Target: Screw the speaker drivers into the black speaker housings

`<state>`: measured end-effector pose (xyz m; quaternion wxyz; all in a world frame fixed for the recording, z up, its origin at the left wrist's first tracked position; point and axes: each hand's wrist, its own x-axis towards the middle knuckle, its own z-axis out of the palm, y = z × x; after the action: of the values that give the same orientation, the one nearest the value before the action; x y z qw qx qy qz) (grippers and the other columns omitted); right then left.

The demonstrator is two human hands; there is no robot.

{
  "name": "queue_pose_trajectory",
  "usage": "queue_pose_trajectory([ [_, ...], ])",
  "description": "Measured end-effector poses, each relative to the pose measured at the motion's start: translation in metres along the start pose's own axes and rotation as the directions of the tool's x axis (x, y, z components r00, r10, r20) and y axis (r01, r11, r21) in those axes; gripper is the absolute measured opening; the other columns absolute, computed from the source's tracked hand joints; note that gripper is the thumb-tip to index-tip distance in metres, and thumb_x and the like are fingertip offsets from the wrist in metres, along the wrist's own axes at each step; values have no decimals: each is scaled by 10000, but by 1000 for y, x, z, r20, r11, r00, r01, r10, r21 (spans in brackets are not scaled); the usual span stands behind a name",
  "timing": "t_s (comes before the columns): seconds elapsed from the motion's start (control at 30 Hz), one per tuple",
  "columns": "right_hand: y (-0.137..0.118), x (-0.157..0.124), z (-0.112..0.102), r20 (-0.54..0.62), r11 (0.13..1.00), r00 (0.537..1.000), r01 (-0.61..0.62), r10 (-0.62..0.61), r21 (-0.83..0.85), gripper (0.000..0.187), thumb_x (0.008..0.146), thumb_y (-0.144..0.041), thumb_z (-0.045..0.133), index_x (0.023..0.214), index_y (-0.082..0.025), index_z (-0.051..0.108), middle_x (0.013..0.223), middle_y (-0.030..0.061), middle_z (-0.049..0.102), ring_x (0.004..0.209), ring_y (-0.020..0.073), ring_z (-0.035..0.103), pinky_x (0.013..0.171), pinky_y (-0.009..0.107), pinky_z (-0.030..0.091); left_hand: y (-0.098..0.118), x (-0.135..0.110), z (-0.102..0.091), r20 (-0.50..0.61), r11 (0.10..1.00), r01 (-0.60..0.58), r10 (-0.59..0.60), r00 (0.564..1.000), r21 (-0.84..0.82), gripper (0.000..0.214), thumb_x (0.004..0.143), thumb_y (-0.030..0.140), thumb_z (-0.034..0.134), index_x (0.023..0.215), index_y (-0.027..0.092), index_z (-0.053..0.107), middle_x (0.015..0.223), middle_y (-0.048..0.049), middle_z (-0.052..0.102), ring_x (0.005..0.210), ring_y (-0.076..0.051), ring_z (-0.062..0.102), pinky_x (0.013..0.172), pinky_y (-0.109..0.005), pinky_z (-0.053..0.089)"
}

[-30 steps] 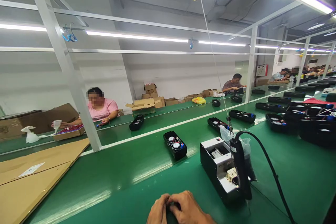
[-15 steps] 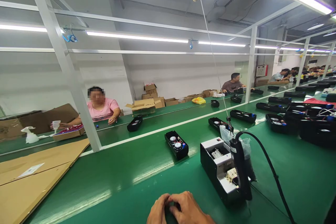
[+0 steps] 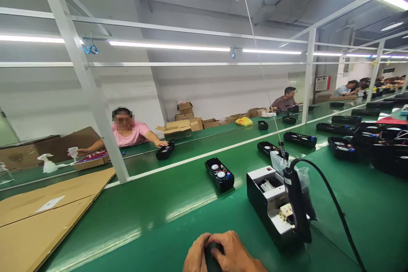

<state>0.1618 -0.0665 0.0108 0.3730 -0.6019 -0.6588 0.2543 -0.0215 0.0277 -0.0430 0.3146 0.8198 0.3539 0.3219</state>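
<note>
Two bare hands sit close together on the near side of the green table (image 3: 153,242), whose near edge is out of sight. The left hand (image 3: 196,255) and the right hand (image 3: 236,253) are curled small, fingertips touching or almost touching. I cannot tell if they pinch something dark or if it is only shadow. They look at rest to me, so soft fingers and low wrists seem best.

Just past the right hand, toward the table's right side, is a black and white box (image 3: 269,211). A black tool (image 3: 295,204) hangs on a thin cord (image 3: 277,128) right by it. A thick cable (image 3: 343,216) bends down toward the table's near right corner. I would keep the right elbow away from it, since a snag could swing the tool. Fingers should keep out of the box's gap.

Farther in, near the table's middle, lies a black case (image 3: 214,179) with two round speakers (image 3: 220,175) facing up. Neither hand touches it. A slow reach on the left of the box would suit it best.

Toward the far edge, a person in pink (image 3: 130,134) has a hand on a far case (image 3: 165,152); best leave that one alone.
</note>
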Motion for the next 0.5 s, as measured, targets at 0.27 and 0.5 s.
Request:
queue_pose_trajectory([
  [0.27, -4, 1, -1, 7, 995, 995, 97, -97, -24, 381, 919, -247, 540, 1175, -300, 818, 1145, 44, 841, 1075, 276, 778, 938, 329, 531, 5, -2, 10, -68, 1000, -5, 6, 998, 22, 432, 942, 390, 421, 1160, 214, 750, 1147, -109, 823, 1078, -248, 783, 1018, -404, 636],
  [0.5, 4, -1, -1, 41, 994, 993, 107, -109, 33, 411, 966, -322, 493, 1225, -293, 812, 1215, 80, 821, 1115, 293, 772, 984, 374, 557, 29, -21, 20, -132, 994, 85, -75, 988, 66, 477, 998, 276, 328, 1251, 165, 716, 1255, -155, 766, 1219, -275, 702, 1199, -510, 494],
])
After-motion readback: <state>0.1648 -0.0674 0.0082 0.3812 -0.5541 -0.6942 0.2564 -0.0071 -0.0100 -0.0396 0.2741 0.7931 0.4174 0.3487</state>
